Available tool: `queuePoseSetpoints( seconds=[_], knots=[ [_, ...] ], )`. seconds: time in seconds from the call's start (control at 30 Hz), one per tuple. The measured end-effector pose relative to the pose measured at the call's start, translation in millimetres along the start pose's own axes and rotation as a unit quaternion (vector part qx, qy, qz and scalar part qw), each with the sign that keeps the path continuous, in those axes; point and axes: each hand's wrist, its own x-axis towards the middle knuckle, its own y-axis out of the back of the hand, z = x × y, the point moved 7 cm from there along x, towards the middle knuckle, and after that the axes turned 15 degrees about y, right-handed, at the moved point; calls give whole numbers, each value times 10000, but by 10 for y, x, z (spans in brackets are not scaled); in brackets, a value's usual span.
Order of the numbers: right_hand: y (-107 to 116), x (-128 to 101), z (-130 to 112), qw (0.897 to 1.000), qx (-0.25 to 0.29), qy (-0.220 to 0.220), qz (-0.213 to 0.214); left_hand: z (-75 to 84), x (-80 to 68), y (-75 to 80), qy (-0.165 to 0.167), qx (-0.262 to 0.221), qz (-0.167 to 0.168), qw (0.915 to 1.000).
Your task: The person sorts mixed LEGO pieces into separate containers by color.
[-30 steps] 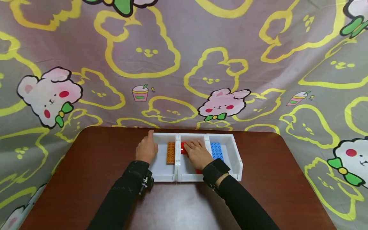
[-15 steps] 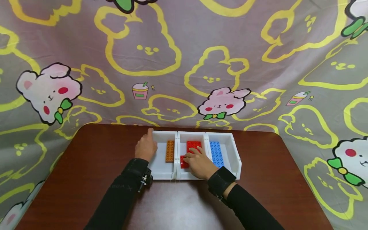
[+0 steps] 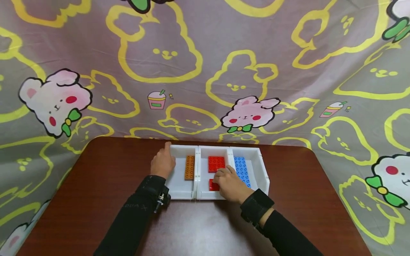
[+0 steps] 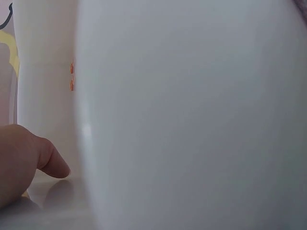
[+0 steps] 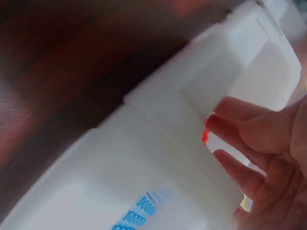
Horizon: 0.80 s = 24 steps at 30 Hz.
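My left hand (image 3: 162,163) grips the left wall of a white box (image 3: 176,195), one of three standing side by side. In the left wrist view, a bent finger (image 4: 53,160) reaches along the inside of the white wall. My right hand (image 3: 232,185) reaches into the middle box (image 3: 202,195), its fingertips curled at a small red toy brick (image 3: 213,185) on the floor near the front. The right wrist view shows a sliver of red at those fingertips, mostly behind the white wall. A larger red brick (image 3: 216,164) lies farther back in that box.
An orange toy brick (image 3: 189,168) lies along the right side of the left box. In the right box (image 3: 254,167) a blue studded brick (image 3: 241,170) lies along the left side. The boxes stand near the back edge of a brown table (image 3: 301,199), before a patterned cloth (image 3: 185,92).
My right hand has moved rightward and toward me, uncovering the larger red brick. The small red brick has shifted right and nearer the front with it. My left hand stays on the box wall.
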Motion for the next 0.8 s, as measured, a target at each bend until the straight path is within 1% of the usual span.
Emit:
queuePoseSetpoints(
  seconds=[0.1, 0.17, 0.3, 0.4, 0.47, 0.57, 0.67, 0.8],
  knots=[
    [51, 77, 141, 9993, 154, -328, 94, 7, 3, 6, 31, -14, 8, 10000],
    [59, 116, 242, 9988, 29, -489, -24, 9, 6, 6, 25, -22, 36, 10000],
    [13, 150, 383, 9971, -442, -457, -413, 2, 11, -2, 11, -25, 72, 10000],
    [-16, 144, 433, 9956, -623, -465, -527, 22, 12, -17, -79, -23, 98, 9999],
    [-24, 167, 443, 9958, -531, -512, -538, 34, 17, -13, -116, -12, 129, 9998],
    [-48, 222, 450, 9951, -177, -739, -635, 41, 23, -3, -108, -5, 139, 9998],
    [-91, 272, 441, 9932, 56, -900, -738, 27, 24, -10, -4, -3, 97, 10000],
    [-163, 331, 390, 9917, 43, -968, -846, 3, 21, -35, 24, -17, 52, 10000]
  ],
)
